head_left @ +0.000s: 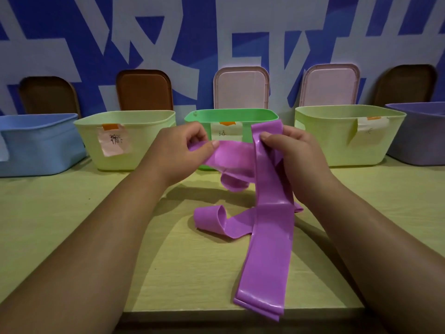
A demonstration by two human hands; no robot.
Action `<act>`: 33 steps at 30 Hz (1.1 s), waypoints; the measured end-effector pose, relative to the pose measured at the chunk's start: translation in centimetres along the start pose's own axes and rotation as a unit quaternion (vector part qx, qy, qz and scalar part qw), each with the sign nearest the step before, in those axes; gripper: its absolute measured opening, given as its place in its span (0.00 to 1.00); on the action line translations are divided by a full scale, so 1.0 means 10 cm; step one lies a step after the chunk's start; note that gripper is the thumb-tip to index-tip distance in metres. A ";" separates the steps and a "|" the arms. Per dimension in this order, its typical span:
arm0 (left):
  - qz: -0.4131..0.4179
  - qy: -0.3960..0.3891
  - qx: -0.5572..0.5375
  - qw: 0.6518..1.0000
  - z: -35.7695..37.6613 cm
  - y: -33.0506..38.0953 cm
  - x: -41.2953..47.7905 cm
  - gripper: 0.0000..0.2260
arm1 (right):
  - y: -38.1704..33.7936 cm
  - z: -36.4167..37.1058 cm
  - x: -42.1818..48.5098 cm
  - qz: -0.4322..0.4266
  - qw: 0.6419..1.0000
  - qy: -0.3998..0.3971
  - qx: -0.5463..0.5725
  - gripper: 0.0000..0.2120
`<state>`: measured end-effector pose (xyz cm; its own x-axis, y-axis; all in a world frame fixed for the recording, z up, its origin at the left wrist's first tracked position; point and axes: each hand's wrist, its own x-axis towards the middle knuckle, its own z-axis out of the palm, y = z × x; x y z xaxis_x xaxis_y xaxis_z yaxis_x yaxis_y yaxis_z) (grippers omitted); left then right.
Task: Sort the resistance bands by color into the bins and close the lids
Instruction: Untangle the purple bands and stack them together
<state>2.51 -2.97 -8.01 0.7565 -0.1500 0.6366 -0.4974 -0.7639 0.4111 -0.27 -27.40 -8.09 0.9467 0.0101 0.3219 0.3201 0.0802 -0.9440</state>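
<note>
A long purple resistance band (267, 232) is held up over the table in front of the green bin (261, 115). My left hand (183, 150) pinches one end of it. My right hand (296, 155) grips a fold near the top, and a doubled length hangs down to the table's front edge. Another loop of the band curls on the tabletop. A row of open bins stands along the back: a blue bin (36, 145), a pale yellow-green bin (144, 143), the green one, a second pale yellow-green bin (385, 138) and a lavender bin (421, 138).
Lids lean on the wall behind the bins: brown lids (144, 90) on the left and far right, pink lids (240, 88) behind the green and right yellow-green bins. Paper labels hang on several bin fronts. The wooden table (72, 213) ends near the bottom of the view.
</note>
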 end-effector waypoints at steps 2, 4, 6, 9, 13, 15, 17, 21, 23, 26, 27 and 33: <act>-0.006 0.001 -0.007 1.000 0.00 0.01 0.00 0.11 | 0.01 0.01 0.00 0.000 1.000 0.000 -0.012 0.10; -0.036 -0.027 -0.111 0.993 0.01 0.05 0.00 0.12 | 0.00 0.01 0.00 0.013 1.000 0.002 0.005 0.10; -0.075 -0.034 -0.294 0.952 0.01 0.12 0.00 0.11 | -0.01 0.01 0.00 0.027 0.999 0.000 0.030 0.09; -0.137 -0.040 -0.524 0.839 -0.02 0.21 -0.01 0.06 | -0.01 0.02 0.01 0.036 0.998 -0.007 0.043 0.09; -0.137 -0.089 -0.549 0.820 -0.01 0.20 -0.03 0.05 | -0.02 0.03 0.00 0.037 0.998 0.001 0.057 0.10; -0.103 -0.091 -0.417 0.899 -0.03 0.13 0.00 0.06 | -0.03 0.01 0.01 0.044 0.997 0.017 0.067 0.13; -0.044 -0.081 -0.195 0.977 -0.07 0.06 0.01 0.10 | -0.04 -0.01 0.01 0.051 0.996 0.031 0.069 0.16; -0.020 -0.082 0.099 0.992 -0.12 0.05 0.02 0.24 | -0.04 0.00 0.00 0.034 0.999 0.006 0.017 0.12; -0.054 -0.099 0.214 0.970 -0.15 0.10 0.03 0.31 | -0.03 -0.01 0.00 0.023 1.000 0.005 0.002 0.11; -0.086 -0.096 0.314 0.941 -0.19 0.15 0.04 0.37 | -0.02 -0.02 0.00 0.007 1.000 0.009 -0.019 0.09; -0.097 -0.089 0.327 0.936 -0.18 0.16 0.05 0.38 | -0.01 -0.03 0.00 0.000 1.000 0.011 -0.020 0.07; -0.293 -0.091 0.188 0.933 0.00 0.12 0.02 0.39 | -0.03 -0.03 -0.03 -0.033 0.999 0.006 -0.031 0.14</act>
<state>2.05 -3.97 -7.40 0.9279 0.2856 0.2396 0.1834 -0.9092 0.3737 -0.65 -27.72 -7.90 0.9240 -0.0041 0.3823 0.3824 0.0182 -0.9238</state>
